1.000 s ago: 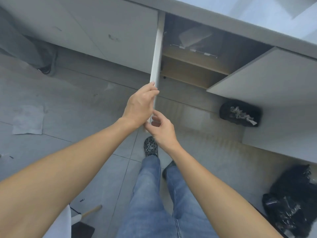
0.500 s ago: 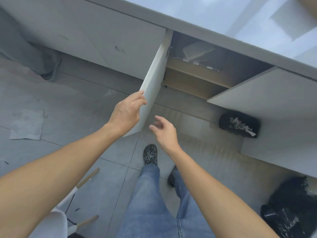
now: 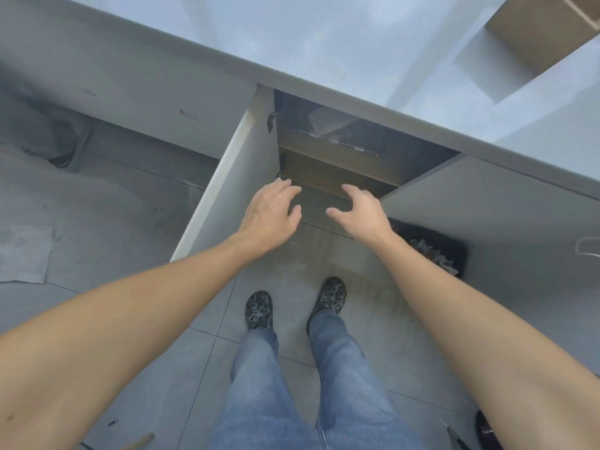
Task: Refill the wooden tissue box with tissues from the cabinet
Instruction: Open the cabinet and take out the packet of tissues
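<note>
I look down at a low grey cabinet point(image 3: 328, 177) with both doors swung out. The left door point(image 3: 233, 177) stands wide; the right door point(image 3: 487, 203) is out too. Inside, on the upper shelf, lies a pale tissue pack point(image 3: 328, 120), partly in shadow. My left hand point(image 3: 272, 212) and my right hand point(image 3: 363, 212) hover side by side in front of the opening, fingers spread, holding nothing and touching neither door. A wooden box corner point(image 3: 545, 27) shows on the countertop at the top right.
The grey countertop point(image 3: 324, 37) overhangs the cabinet. A black bag with crumpled paper point(image 3: 435, 251) sits on the floor under the right door. A paper sheet point(image 3: 26, 251) lies on the tiles at left. My feet point(image 3: 292, 306) stand below the opening.
The left door has swung further out and my left hand has let go of it. Both hands have moved forward to the cabinet opening. The view has tilted up toward the countertop.
</note>
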